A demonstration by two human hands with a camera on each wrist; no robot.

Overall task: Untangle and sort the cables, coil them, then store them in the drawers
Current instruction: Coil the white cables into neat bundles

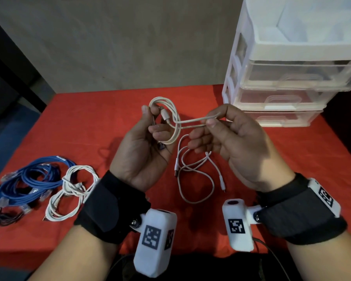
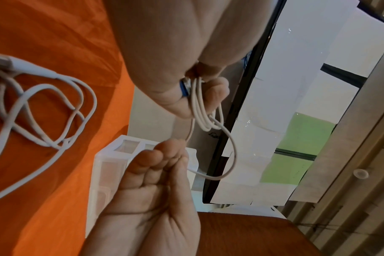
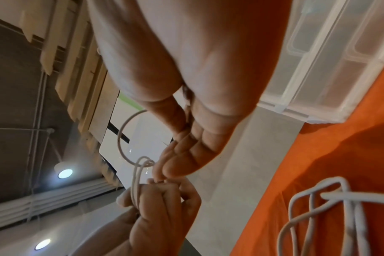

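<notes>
Two hands: both raised above the red tablecloth [image 1: 93,126], each wearing a black wrist strap with a white camera block.
Loose white cable [image 1: 195,175]: lies uncoiled on the cloth below and between the hands, its plugs at the near side.
Left hand [image 1: 144,151]: palm up, fingers curled round a coil of beige cable [image 1: 171,120]; several loops pass over the fingers, and a plug sits inside the coil.
Right hand [image 1: 231,136]: thumb and forefinger pinch a doubled length of that same beige cable, which runs left into the coil; the other fingers are curled in.
Blue cables [image 1: 30,183]: coiled bundle at the near left of the cloth, clear plugs showing.
White coil [image 1: 71,193]: bundled cable just right of the blue one, touching or overlapping its edge.
Dark cable [image 1: 6,219]: small bundle at the near left edge, partly under the blue.
Drawer unit [image 1: 288,78]: translucent white plastic, stacked drawers, far right on the cloth; whether any cables lie inside I cannot tell.
</notes>
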